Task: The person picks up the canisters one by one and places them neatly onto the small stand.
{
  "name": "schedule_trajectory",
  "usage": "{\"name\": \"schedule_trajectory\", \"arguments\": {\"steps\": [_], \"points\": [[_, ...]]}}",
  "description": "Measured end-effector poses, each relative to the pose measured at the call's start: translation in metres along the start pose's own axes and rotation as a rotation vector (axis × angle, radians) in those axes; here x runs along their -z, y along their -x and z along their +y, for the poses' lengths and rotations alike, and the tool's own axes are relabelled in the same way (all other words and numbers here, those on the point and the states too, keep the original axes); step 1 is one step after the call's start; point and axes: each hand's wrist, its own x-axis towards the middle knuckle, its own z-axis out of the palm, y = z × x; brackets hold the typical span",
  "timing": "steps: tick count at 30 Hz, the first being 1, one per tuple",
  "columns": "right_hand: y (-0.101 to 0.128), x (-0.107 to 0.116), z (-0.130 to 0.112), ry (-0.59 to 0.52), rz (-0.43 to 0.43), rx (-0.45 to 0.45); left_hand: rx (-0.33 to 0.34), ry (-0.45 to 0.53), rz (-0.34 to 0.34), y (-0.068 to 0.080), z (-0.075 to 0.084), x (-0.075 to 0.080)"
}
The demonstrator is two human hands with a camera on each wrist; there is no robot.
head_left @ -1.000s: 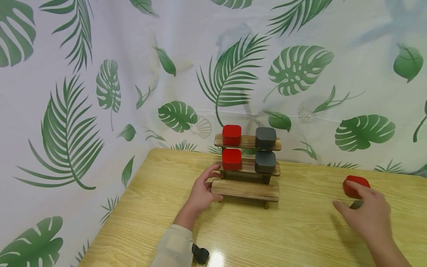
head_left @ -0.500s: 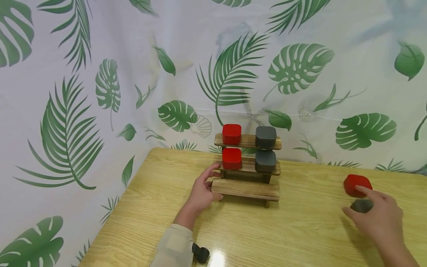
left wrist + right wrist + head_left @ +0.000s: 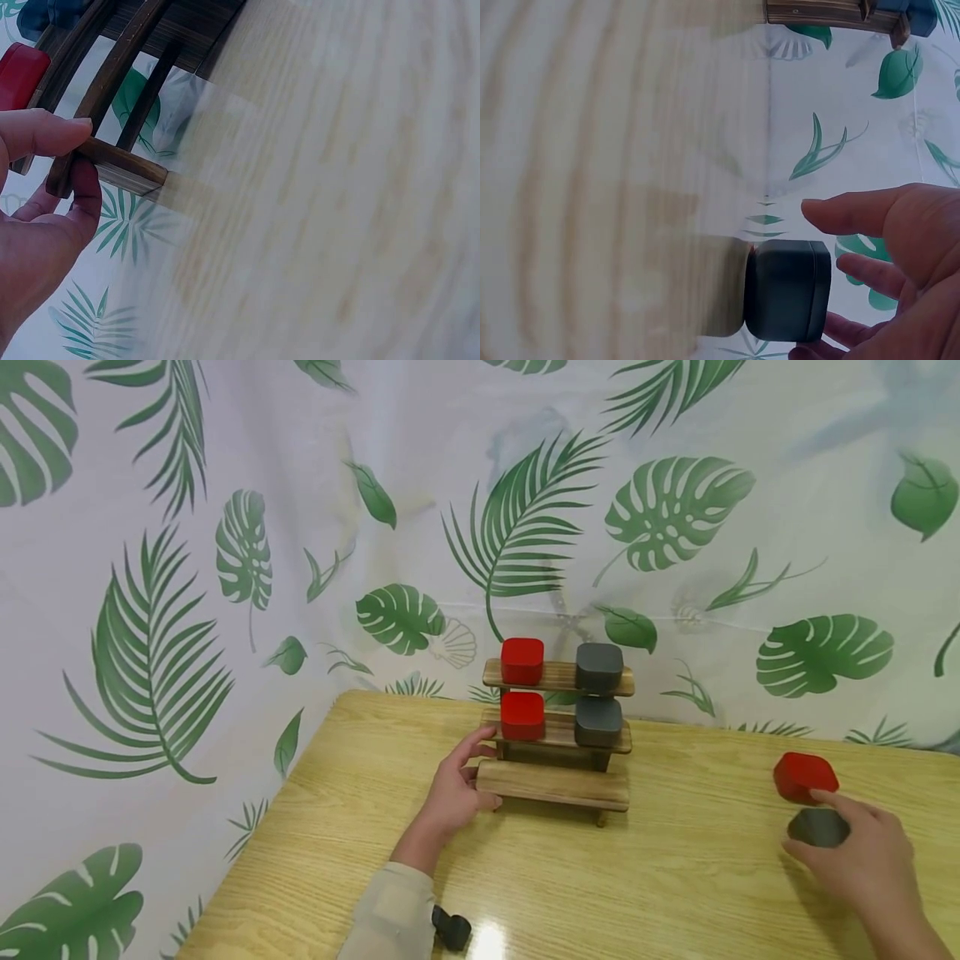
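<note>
My left hand (image 3: 452,785) holds the left end of a three-tier wooden shelf rack (image 3: 553,783). In the left wrist view its thumb and fingers pinch the end of a shelf plank (image 3: 120,75). My right hand (image 3: 870,852) is at the right side of the table, fingers spread around a dark grey rounded box (image 3: 819,827). The right wrist view has the thumb apart from this grey box (image 3: 786,291), with the other fingers behind and beside it. Just behind it stands a red rounded box (image 3: 804,776); whether the two touch is hard to tell.
Red boxes stand on the left of the top (image 3: 522,660) and middle tiers, grey boxes on the right of the top (image 3: 599,667) and middle tiers. A leaf-patterned cloth (image 3: 675,527) hangs behind the table (image 3: 645,893). A small black object (image 3: 452,931) is beside the left sleeve.
My right hand has moved right and slightly nearer, uncovering more of the grey and red boxes. The left hand and the rack have stayed put.
</note>
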Motion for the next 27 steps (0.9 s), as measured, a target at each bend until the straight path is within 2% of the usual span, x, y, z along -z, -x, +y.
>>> {"name": "schedule_trajectory", "arguments": {"steps": [8,11,18,22,27], "points": [[-0.002,0.000,0.015,0.022,0.021,0.059,0.002,-0.002,0.000,0.000,0.000,0.001],[-0.003,0.000,0.017,0.017,0.013,0.041,-0.005,0.002,0.001,0.000,0.000,0.001],[-0.003,0.001,0.018,-0.004,-0.067,-0.059,0.022,0.004,0.001,0.000,0.003,-0.001],[-0.004,0.001,0.018,0.002,-0.087,-0.086,0.026,0.012,-0.004,0.005,0.016,-0.003],[-0.004,0.000,0.019,0.010,-0.081,-0.079,0.013,0.015,-0.006,0.011,0.031,-0.004]]}}
